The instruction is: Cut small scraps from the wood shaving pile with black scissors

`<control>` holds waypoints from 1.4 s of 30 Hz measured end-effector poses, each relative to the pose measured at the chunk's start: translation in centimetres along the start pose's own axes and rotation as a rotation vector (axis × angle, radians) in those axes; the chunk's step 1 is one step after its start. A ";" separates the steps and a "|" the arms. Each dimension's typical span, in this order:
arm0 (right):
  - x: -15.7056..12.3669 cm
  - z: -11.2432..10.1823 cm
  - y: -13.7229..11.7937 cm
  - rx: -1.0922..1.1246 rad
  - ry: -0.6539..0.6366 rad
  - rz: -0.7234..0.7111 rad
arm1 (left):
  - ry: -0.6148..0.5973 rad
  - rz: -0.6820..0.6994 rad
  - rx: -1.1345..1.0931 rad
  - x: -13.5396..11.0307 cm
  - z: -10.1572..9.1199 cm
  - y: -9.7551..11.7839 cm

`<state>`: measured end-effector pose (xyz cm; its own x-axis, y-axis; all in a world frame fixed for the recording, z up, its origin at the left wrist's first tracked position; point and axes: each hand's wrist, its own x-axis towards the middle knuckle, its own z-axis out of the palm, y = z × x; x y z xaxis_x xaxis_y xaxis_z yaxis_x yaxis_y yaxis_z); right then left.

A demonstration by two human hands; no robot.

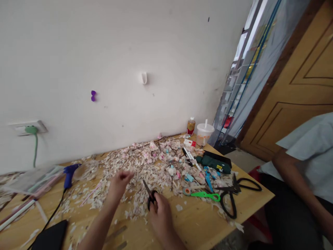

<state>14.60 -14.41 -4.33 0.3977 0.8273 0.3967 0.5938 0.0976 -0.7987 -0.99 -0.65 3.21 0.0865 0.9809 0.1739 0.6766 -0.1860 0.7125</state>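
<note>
My right hand (162,212) grips a small pair of black-handled scissors (147,189), fingers in the loops, blades pointing up and left. To its left, my left hand (120,184) is closed in a pinch above the heap of pale scraps (137,205). Whatever its fingertips hold, if anything, is too small to make out. Pink blossoms (153,146) on a thin dark twig lie at the back of the heap. A whitish flower on a short stem (171,171) lies just beyond my right hand.
Large black scissors (235,189), a green-handled tool (205,195), markers (191,156) and a dark green umbrella (214,164) lie at right. Behind stand a bottle (190,126) and a lidded cup (204,133). A blue glue gun (69,175) lies left. A person (307,173) sits at right.
</note>
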 end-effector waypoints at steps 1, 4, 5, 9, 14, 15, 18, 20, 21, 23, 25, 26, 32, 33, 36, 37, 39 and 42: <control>0.0 0.0 0.0 -0.006 0.009 -0.010 | -0.009 -0.044 -0.156 -2.0 0.1 -0.2; -0.1 -0.2 -0.4 -0.035 -0.038 -0.077 | 0.014 -0.132 -0.488 -6.6 0.8 -1.1; -0.2 -0.3 -0.6 -0.052 -0.069 -0.108 | 0.032 -0.149 -0.554 -7.4 1.0 -1.5; -0.7 -0.4 -1.1 -0.149 -0.166 -0.188 | 0.048 -0.182 -0.571 -8.3 1.1 -2.9; -0.6 -0.6 -1.5 -0.195 -0.226 -0.193 | 0.118 -0.052 -0.388 -8.9 0.1 -3.5; -0.5 -0.6 -1.5 -0.195 -0.235 -0.195 | 0.126 -0.001 -0.359 -9.0 -0.1 -3.4; -0.5 -0.6 -1.2 -0.196 -0.217 -0.188 | 0.131 0.013 -0.378 -9.2 -0.3 -3.3; -0.6 -0.3 -0.8 -0.197 -0.180 -0.186 | 0.129 -0.060 -0.475 -9.2 0.0 -3.5; -0.6 -0.2 -0.5 -0.196 -0.164 -0.195 | 0.129 -0.089 -0.526 -9.2 0.3 -3.6; -0.8 0.0 -0.2 -0.192 -0.157 -0.220 | 0.140 -0.105 -0.607 -9.1 0.8 -3.9; -0.8 -0.1 -0.3 -0.189 -0.199 -0.225 | 0.144 -0.097 -0.654 -9.1 1.3 -4.1; -0.8 -0.2 -0.5 -0.189 -0.231 -0.215 | 0.141 -0.090 -0.663 -9.2 1.5 -4.2; -0.3 -0.8 -1.4 -0.202 -0.317 -0.130 | 0.119 -0.087 -0.708 -9.4 1.5 -3.6; -0.3 -0.8 -1.4 -0.202 -0.323 -0.124 | 0.121 -0.110 -0.742 -9.5 1.4 -3.4; -0.3 -0.8 -1.3 -0.212 -0.334 -0.124 | 0.126 -0.185 -0.917 -9.8 1.2 -2.5; -0.3 -0.8 -1.3 -0.217 -0.338 -0.127 | 0.127 -0.211 -0.994 -9.9 1.2 -2.2; -0.4 -0.9 -1.4 -0.227 -0.340 -0.130 | 0.145 -0.263 -1.145 -10.0 1.2 -1.8; -0.5 -1.0 -1.8 -0.247 -0.337 -0.152 | 0.169 -0.334 -1.293 -9.9 1.2 -1.6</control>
<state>14.07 -15.62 -2.66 0.0668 0.9520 0.2987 0.7932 0.1309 -0.5947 -2.04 -9.95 -0.53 -0.0995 0.9880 -0.1184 -0.5305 0.0480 0.8463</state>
